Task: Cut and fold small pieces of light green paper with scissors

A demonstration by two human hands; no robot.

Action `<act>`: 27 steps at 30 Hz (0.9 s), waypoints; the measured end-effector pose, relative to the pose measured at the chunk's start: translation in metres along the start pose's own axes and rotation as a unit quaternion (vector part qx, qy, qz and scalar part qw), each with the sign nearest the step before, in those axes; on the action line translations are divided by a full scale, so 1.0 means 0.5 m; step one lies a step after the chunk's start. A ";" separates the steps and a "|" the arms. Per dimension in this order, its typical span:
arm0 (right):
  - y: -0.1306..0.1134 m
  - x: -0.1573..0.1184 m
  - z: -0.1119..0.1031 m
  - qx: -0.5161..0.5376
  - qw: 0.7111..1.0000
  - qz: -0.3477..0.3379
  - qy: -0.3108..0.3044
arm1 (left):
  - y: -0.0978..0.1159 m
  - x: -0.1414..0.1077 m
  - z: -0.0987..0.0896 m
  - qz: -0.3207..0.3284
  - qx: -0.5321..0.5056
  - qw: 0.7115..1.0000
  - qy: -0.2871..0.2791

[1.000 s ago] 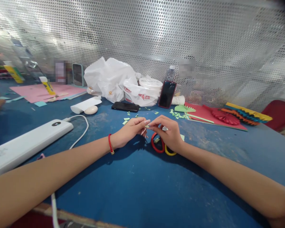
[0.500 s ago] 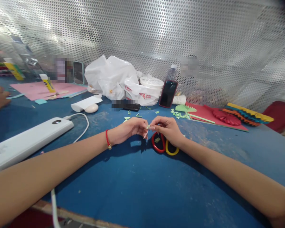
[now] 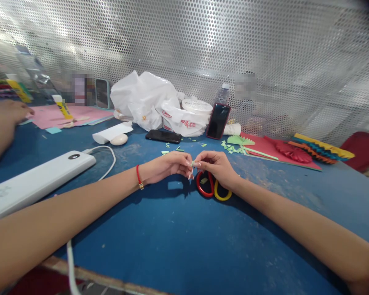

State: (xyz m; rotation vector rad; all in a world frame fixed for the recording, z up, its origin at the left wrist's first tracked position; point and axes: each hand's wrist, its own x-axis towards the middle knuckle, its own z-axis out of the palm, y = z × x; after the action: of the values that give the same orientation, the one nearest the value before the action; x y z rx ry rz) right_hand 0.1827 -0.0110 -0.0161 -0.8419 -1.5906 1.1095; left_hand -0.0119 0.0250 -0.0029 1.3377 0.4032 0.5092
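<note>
Between the fingertips of both hands is a tiny piece of light green paper (image 3: 192,163). My left hand (image 3: 172,164), with a red bracelet at its wrist, pinches it from the left. From the other side my right hand (image 3: 217,166) is closed on it, thumb against forefinger. Under the right hand lie scissors (image 3: 205,190) with one red and one yellow handle loop; the hand hides their blades. Small green paper scraps (image 3: 232,147) are scattered on the blue table (image 3: 178,241) beyond the hands.
A white power bank (image 3: 39,180) with a cable lies at left. Behind are white plastic bags (image 3: 144,98), a black phone (image 3: 162,136) lying flat and a propped phone (image 3: 218,121). Red paper (image 3: 261,145) with folded fans is at right. Another person's hand (image 3: 6,119) rests far left.
Both hands stay nearly in place, with the fingertips shifting slightly around the green paper. The other person's hand has moved further into view from the left.
</note>
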 end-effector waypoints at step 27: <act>0.000 -0.006 0.004 -0.157 0.982 -0.067 0.086 | -0.012 0.006 0.011 0.057 0.134 0.973 0.181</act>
State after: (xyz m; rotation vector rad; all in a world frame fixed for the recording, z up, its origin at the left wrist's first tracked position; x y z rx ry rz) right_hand 0.1817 -0.0139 -0.0175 -0.9929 -1.6715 0.6806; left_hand -0.0057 0.0215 -0.0076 1.5357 0.7174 0.8234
